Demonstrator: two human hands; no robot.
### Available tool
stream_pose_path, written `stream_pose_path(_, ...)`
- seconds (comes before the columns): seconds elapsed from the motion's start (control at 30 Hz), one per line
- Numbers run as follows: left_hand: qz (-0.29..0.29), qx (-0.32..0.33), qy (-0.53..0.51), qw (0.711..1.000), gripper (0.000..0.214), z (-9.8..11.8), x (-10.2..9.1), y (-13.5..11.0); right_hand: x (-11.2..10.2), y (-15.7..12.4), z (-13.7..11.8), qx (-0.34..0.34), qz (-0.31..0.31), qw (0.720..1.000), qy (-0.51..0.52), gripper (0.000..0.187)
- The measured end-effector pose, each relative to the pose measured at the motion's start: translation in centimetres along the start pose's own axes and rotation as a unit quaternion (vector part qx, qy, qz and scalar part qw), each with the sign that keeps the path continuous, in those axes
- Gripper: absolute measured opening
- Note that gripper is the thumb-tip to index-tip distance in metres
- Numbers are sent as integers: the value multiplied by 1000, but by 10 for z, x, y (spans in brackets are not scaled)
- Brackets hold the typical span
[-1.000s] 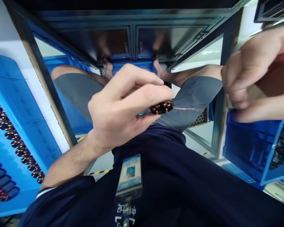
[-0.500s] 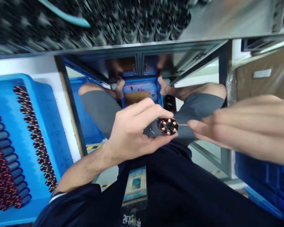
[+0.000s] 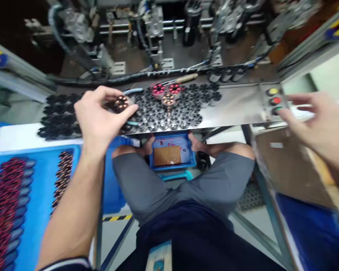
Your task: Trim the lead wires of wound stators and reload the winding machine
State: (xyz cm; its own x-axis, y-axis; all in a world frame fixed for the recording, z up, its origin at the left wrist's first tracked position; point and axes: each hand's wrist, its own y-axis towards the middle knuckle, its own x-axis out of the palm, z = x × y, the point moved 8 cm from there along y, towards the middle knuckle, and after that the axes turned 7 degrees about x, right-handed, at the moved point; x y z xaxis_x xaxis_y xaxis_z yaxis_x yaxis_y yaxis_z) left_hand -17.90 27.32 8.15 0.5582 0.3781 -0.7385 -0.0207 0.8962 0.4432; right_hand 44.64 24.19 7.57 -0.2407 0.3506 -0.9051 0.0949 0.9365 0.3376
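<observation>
My left hand [image 3: 100,116] is over the metal bench, its thumb and fingers closed around a motor stator [image 3: 121,102] with copper windings. At the right end of the bench, my right hand [image 3: 319,122] holds nothing, its fingers apart. Its thumb tip is at the green button [image 3: 276,110] on the control panel; I cannot tell whether it presses. The red button [image 3: 275,101] and yellow button [image 3: 272,91] sit just beyond. Two stators with red windings [image 3: 158,89] and another copper-wound stator [image 3: 168,99] rest on rows of black-topped cylindrical parts [image 3: 155,116].
Behind the bench stands a machine [image 3: 155,30] with metal fixtures and hoses. A wooden-handled tool [image 3: 186,78] lies at the back of the parts. A blue tray [image 3: 39,188] at left holds rows of red and copper stators. Below is a blue bin [image 3: 190,150] between the feet.
The view has tilted up to the machine. My left hand has carried the stator from above the lap to the bench. My right hand has left the wire and reached the button panel.
</observation>
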Motion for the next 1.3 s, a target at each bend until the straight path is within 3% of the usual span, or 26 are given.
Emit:
stream_pose_path(0.07, -24, 18, 50, 998, 64, 3, 9, 1, 13, 3, 13, -4, -16, 1000, 6, 60)
stream_pose_path(0.1, -9, 34, 70, 997, 61, 12, 9, -3, 18, 2, 19, -5, -22, 1000, 3, 59)
stream_pose_path(0.13, 52, 51, 89, 993, 62, 25, 0, -11, 23, 1, 23, -8, -32, 999, -1, 58)
stream_pose_path(0.23, 29, 48, 112, 992, 52, 65, 10, -32, 32, -2, 26, -15, -59, 998, -2, 56)
stream_pose_path(0.33, 5, 37, 74, 997, 72, 102, 34, -37, 35, -3, 19, -21, -76, 997, 15, 57)
stream_pose_path(0.47, 2, -22, 70, 997, 68, 113, 67, -23, 38, 0, 17, -17, -70, 997, 32, 61)
stream_pose_path(0.57, 17, -45, 52, 997, 60, 112, 74, -18, 41, 0, 18, -9, -61, 998, 31, 63)
stream_pose_path(0.7, 62, -51, 23, 996, 58, 110, 70, -24, 43, -2, 14, -24, -58, 998, 19, 61)
stream_pose_path(0.8, 110, -51, 59, 991, 63, 111, 66, -30, 43, -3, 10, -47, -50, 998, 15, 56)
stream_pose_path(0.97, 104, -77, 78, 988, 53, 113, 77, -30, 42, -4, 9, -62, -36, 997, 29, 54)
stream_pose_path(1.07, 110, -74, 65, 989, 48, 116, 74, -30, 41, -5, 11, -59, -33, 997, 45, 53)
stream_pose_path(1.23, 154, -37, -75, 985, 50, 147, 31, -43, 33, -6, 11, -48, -9, 996, 70, 46)
stream_pose_path(1.3, 99, 4, -183, 978, 55, 172, 29, -45, 22, 3, 2, -57, 4, 995, 82, 42)
